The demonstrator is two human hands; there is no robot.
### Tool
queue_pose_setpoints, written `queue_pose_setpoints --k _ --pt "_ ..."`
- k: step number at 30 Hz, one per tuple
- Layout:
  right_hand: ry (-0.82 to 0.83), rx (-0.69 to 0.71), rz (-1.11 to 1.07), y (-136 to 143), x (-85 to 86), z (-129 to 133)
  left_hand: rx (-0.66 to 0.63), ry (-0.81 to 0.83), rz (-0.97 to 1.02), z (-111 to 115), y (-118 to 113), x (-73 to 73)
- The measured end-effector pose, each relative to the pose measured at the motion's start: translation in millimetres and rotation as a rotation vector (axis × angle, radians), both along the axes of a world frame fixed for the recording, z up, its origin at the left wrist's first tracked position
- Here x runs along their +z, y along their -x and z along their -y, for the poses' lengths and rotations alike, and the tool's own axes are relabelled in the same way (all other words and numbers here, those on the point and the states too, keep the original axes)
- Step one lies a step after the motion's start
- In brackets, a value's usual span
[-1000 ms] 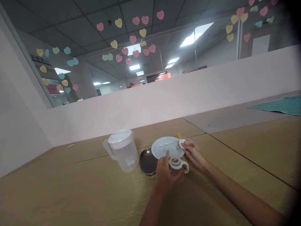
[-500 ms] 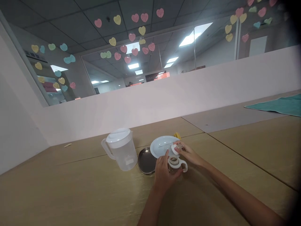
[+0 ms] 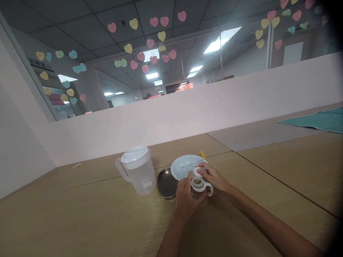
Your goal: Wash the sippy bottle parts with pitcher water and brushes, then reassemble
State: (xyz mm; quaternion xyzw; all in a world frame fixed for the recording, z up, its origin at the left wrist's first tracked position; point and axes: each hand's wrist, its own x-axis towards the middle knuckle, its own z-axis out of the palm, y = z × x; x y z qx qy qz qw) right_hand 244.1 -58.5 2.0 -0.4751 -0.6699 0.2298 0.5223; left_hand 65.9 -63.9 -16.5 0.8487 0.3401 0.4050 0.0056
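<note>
My left hand (image 3: 185,198) is wrapped round a small see-through jar (image 3: 197,182) whose mouth is uncovered, with a white collar and a curved white handle on its right side. In my right hand (image 3: 213,175), just above and behind the jar, is a white lid (image 3: 197,171) gripped between thumb and fingers; a clear part seems to be attached, but its shape is partly hidden. Behind both hands lies a pale blue oval plate (image 3: 178,165) with a thin stick-like thing on it. A dark metal tray (image 3: 166,184) sits left of the jar.
A clear plastic pitcher (image 3: 143,178) with a white lid stands at the left. Yellow sticks (image 3: 202,154) lie behind the plate. On the far right is a teal cloth (image 3: 318,119). A wall with a window (image 3: 150,82) rises behind the table.
My right hand has shifted slightly left with the white lid, closer over the jar's far side. My left hand stays round the jar.
</note>
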Motion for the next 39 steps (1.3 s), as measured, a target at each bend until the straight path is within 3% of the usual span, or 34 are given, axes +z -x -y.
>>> queue_pose_setpoints --k 9,17,22,27,34,39 --pt "-0.15 -0.173 0.025 1.2 0.0 -1.3 0.018 -0.174 -0.011 2.5 -1.5 -1.2" --pt "-0.521 -0.334 0.088 12.0 10.9 20.5 0.04 -0.366 0.134 10.1 0.6 1.8" --pt "-0.681 -0.261 0.165 26.9 7.6 36.5 0.034 -0.516 0.186 14.5 -7.1 -0.9" --pt "-0.764 -0.178 0.205 38.9 1.6 45.2 -0.001 -0.457 0.227 17.0 -8.2 -0.1" --pt "-0.679 -0.128 0.189 39.3 7.9 46.3 -0.122 -0.399 0.216 16.6 -4.7 3.4" --pt "-0.443 -0.082 -0.013 41.3 19.6 52.0 -0.185 -0.373 0.203 16.1 -4.6 6.7"
